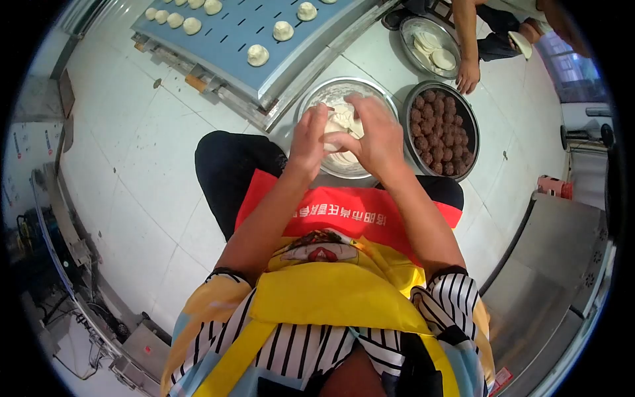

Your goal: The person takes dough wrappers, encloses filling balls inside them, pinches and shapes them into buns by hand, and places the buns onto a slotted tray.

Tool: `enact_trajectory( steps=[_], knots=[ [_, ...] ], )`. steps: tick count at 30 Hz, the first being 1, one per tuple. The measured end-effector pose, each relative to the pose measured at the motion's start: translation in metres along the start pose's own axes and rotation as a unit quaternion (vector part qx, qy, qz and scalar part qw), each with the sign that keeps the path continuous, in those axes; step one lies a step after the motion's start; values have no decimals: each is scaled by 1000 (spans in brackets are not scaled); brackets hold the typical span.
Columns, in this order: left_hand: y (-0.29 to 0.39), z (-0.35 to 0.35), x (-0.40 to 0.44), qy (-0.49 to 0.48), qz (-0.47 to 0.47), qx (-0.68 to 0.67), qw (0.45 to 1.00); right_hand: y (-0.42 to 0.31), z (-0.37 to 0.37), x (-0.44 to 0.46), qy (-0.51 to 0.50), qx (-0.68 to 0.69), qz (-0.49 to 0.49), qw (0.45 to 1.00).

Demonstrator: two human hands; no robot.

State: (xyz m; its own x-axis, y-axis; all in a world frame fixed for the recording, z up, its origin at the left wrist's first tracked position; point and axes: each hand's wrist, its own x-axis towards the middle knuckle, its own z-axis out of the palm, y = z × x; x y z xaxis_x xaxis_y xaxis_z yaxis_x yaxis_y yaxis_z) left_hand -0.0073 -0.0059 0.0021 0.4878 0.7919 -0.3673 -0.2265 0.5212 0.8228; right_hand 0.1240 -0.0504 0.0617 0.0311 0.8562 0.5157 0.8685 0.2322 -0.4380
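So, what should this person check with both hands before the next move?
1. Dough piece between the left hand and right hand: ok.
2. Dough piece sealed: cannot tell; fingers hide much of it.
3. Hands over the metal bowl: ok.
4. Brown balls nearby, on the right: ok.
5. Co-worker's hand apart from both hands: ok.
6. All buns on the blue surface well spaced: not ok; some at left sit close together.

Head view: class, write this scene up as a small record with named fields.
Held: pale dough, between left hand and right hand
Beneath: near basin, flat dough rounds inside
Right: dark basin, brown balls
Beyond: far basin, more flat rounds
Co-worker: one hand lowered between these two basins
Upper left: blue slotted surface, rounded dough pieces
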Motion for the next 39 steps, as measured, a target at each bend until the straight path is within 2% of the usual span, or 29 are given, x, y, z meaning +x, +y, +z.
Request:
enact_trajectory(
  steps=[2,5,7,10,11,12,13,14,15,16,17,18,19,22,23,25,26,27,28,29,30,31,32,33,34,35,37,38,39],
  knots=[
    [-5,3,2,43,30,45,998,-5,-2,-5,-94,-24,67,993],
    [-12,2,6,60,83,111,989,4,9,-7,-38,-52,-2,998],
    [-12,3,5,76,126,126,981,11,8,-3,-44,-9,-42,998],
    [9,-5,5,58,-31,-112,991,14,-6,4,-58,22,-102,993],
    [24,-2,-2,58,-127,-145,980,12,-11,7,-64,28,-121,990],
    [21,-11,0,-108,-182,-225,951,12,-13,8,-74,28,-133,988],
    [11,-23,8,-272,-227,-297,887,12,-14,12,-84,28,-147,985],
    [-2,-34,16,-423,-266,-356,789,12,-16,14,-94,30,-158,982],
    [-17,-41,26,-457,-263,-404,748,13,-18,16,-79,29,-141,986],
    [-7,-25,16,-356,-151,-330,861,16,-23,19,-64,27,-124,990],
    [12,2,-4,-242,-33,-245,938,18,-27,19,-50,23,-105,993],
    [21,17,-16,-116,86,-151,978,20,-30,18,-55,28,-95,993],
    [21,15,-12,-141,159,-111,971,19,-32,17,-60,36,-87,994],
    [28,-1,-8,-217,51,-337,915,16,-35,21,-88,47,-121,988],
    [30,-7,-6,-231,-56,-361,902,13,-37,24,-104,56,-141,983],
    [10,-23,12,-395,-170,-412,803,7,-40,29,-156,53,-185,969],
    [8,-25,19,-473,-221,-429,737,8,-38,29,-126,56,-164,977],
    [8,-31,21,-432,-204,-382,792,11,-35,27,-98,57,-143,983],
    [20,-20,16,-367,-102,-287,879,14,-32,24,-70,57,-119,989],
    [37,-4,2,-287,-2,-186,940,17,-31,22,-68,46,-38,996],
    [44,4,-7,-198,98,-78,972,16,-28,18,-77,104,62,990],
    [47,-2,-2,-137,186,122,965,17,-22,18,-80,159,155,972],
    [53,-6,3,-126,317,289,894,20,-16,19,-80,214,246,942],
    [58,-10,5,-109,430,441,780,30,-5,16,-82,294,285,909],
    [61,-12,5,-91,518,572,630,36,-3,17,-133,331,329,875],
    [57,-16,6,-95,523,622,576,43,-2,19,-181,367,369,835],
    [51,-26,15,-138,561,639,508,59,2,26,-294,409,448,739],
    [48,-27,15,-161,577,645,475,67,4,29,-357,414,458,701],
    [46,-25,13,-178,569,645,478,70,2,29,-380,412,477,677]
  ],
)
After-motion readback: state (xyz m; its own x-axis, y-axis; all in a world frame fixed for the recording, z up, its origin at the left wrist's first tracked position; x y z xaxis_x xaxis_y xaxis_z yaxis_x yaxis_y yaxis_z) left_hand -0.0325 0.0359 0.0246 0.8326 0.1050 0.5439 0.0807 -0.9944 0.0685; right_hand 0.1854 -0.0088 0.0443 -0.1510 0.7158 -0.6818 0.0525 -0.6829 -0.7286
